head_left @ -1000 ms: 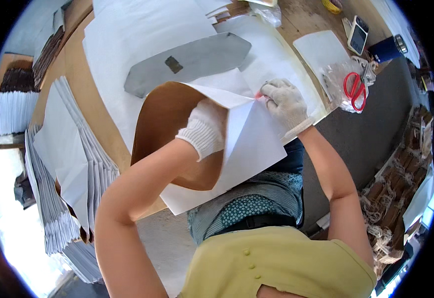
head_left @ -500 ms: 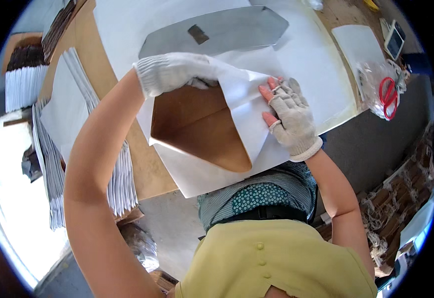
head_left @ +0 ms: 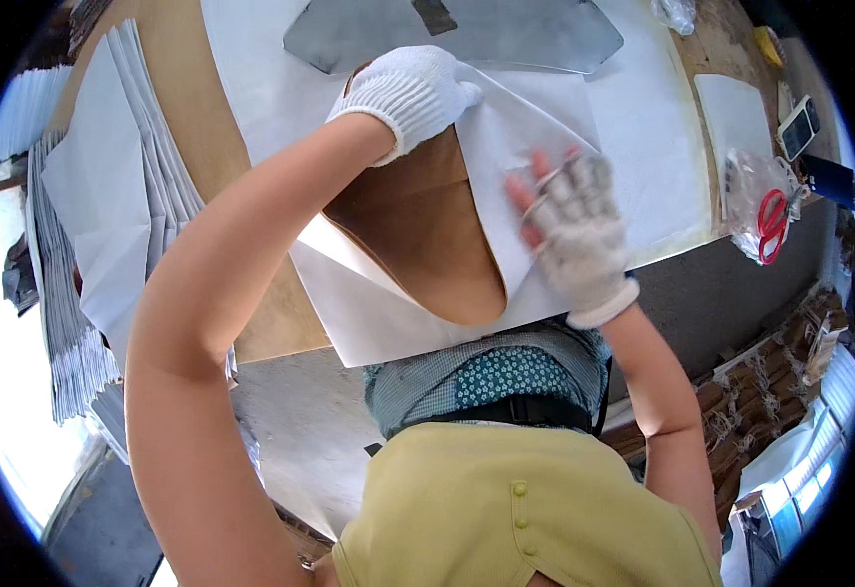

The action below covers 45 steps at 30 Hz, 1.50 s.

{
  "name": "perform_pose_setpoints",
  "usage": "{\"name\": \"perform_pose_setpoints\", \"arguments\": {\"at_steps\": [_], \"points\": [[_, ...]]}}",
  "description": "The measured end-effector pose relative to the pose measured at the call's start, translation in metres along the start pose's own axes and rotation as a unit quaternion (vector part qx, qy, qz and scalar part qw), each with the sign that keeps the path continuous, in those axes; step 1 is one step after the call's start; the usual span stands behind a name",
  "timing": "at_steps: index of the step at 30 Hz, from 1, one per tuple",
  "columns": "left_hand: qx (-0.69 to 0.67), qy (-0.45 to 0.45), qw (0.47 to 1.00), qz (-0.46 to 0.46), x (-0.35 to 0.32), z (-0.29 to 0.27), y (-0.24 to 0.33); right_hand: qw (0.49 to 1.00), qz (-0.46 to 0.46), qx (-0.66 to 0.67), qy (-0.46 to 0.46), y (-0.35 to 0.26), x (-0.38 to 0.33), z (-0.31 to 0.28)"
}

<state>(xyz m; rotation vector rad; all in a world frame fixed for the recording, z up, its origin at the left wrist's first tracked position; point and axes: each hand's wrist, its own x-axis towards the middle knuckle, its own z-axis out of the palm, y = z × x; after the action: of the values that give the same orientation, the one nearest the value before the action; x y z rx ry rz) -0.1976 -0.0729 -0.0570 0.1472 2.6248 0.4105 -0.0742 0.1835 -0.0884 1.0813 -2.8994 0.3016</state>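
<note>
A: Paper first. Where's your white sheet (head_left: pixel 545 127)?

B: On the table (head_left: pixel 242 166), lying over the brown template (head_left: pixel 418 225), one flap folded across it.

A: And your grip?

B: Your left hand (head_left: pixel 410 90) is flat and pressing the fold's top; your right hand (head_left: pixel 572 227) has its fingers spread on the flap. Neither is closed on anything.

A: How far along?

B: I'd judge one fold creased, with the lower edge unfolded. A stack of folded sheets (head_left: pixel 85 245) waits at your left.

Two gloved hands (head_left: pixel 410 90), one scissors (head_left: pixel 770 225)
</note>
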Motion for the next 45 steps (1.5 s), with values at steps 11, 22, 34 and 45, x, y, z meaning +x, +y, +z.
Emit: {"name": "perform_pose_setpoints", "arguments": {"at_steps": [11, 22, 34, 45], "points": [[0.012, 0.018, 1.0, 0.003, -0.025, -0.016, 0.003, 0.998, 0.014, 0.055, 0.02, 0.006, 0.056, 0.0], [-0.592, 0.378, 0.706, -0.093, -0.172, 0.082, -0.089, 0.993, -0.091, 0.066, 0.033, 0.005, 0.127, 0.011], [-0.717, 0.337, 0.607, -0.064, -0.185, 0.101, -0.08, 0.987, -0.151, 0.045, 0.014, 0.028, 0.108, -0.004], [-0.821, 0.204, 0.533, 0.004, -0.179, 0.091, -0.127, 0.954, -0.274, 0.055, 0.104, -0.064, 0.122, 0.054]]}}
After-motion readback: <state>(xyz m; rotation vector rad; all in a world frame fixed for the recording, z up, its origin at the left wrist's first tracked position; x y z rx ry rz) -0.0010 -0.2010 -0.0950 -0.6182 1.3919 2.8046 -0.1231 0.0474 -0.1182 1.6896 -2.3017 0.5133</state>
